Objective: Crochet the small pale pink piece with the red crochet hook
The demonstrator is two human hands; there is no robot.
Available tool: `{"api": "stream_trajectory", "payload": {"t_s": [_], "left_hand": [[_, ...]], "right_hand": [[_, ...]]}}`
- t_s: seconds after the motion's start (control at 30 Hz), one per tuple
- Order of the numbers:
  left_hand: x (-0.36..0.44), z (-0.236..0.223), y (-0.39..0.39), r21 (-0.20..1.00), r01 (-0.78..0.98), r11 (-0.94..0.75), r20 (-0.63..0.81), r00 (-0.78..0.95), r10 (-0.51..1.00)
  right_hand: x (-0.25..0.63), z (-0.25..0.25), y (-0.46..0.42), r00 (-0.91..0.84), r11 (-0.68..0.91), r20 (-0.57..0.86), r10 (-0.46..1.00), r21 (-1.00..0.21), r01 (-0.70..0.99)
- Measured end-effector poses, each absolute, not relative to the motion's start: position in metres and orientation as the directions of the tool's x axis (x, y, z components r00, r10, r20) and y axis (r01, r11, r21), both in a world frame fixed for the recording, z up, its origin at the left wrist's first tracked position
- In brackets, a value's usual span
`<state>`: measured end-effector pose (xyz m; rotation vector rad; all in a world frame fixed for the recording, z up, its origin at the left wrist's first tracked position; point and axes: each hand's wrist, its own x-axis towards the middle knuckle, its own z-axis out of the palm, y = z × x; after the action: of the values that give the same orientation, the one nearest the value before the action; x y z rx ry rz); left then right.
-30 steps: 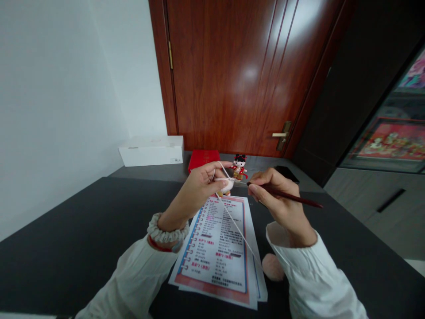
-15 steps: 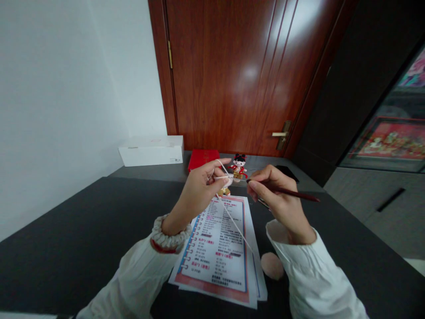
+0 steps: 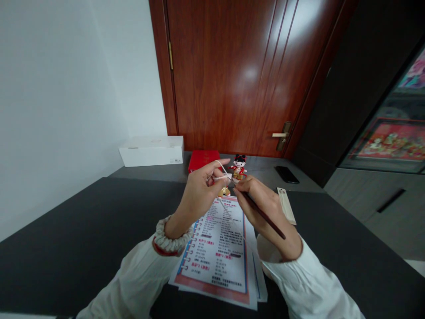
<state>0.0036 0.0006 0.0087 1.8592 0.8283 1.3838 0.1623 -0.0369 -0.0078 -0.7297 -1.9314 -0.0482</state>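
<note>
My left hand (image 3: 199, 192) is raised above the dark table (image 3: 79, 239), fingers pinched on a small white crochet piece (image 3: 225, 178) with white yarn looped over the forefinger. My right hand (image 3: 265, 212) is closed around a dark red crochet hook (image 3: 262, 215), its tip meeting the white piece. A thin white yarn strand (image 3: 232, 219) trails down over a spiral-bound pattern sheet (image 3: 217, 248) lying under both hands. Both wrists are in white sleeves; a scrunchie sits on the left wrist.
A small doll in red (image 3: 239, 167) stands beyond the hands, beside a red box (image 3: 202, 158). A white box (image 3: 152, 149) lies against the wall. A black phone (image 3: 287, 174) and a paper tag (image 3: 286, 205) lie at the right. A wooden door (image 3: 239, 75) closes the back.
My right hand has moved left toward the left hand and turned, so the hook handle now points down and right. The pink yarn ball near my right sleeve is now hidden; phone and tag show.
</note>
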Motion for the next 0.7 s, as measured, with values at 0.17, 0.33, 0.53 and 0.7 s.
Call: {"api": "stream_trajectory", "payload": {"t_s": [0.17,0.33,0.53,0.7], "left_hand": [[0.008,0.005,-0.004,0.797,0.116,-0.593,0.557,0.241,0.795],[0.005,0.006,-0.001,0.909,-0.159,-0.385,0.417,0.343,0.842],[0.002,0.009,0.003,0.942,-0.327,-0.075,0.228,0.460,0.858],[0.008,0.013,0.003,0.924,-0.201,-0.325,0.372,0.280,0.885]], "right_hand": [[0.164,-0.017,-0.027,-0.279,0.823,0.846,0.455,-0.279,0.494],[0.169,-0.021,-0.016,-0.427,0.892,0.871,0.244,-0.029,0.451],[0.169,-0.020,-0.013,-0.512,0.816,0.850,0.124,0.206,0.540],[0.155,-0.013,-0.023,-0.440,0.728,0.865,0.239,0.140,0.671]]}}
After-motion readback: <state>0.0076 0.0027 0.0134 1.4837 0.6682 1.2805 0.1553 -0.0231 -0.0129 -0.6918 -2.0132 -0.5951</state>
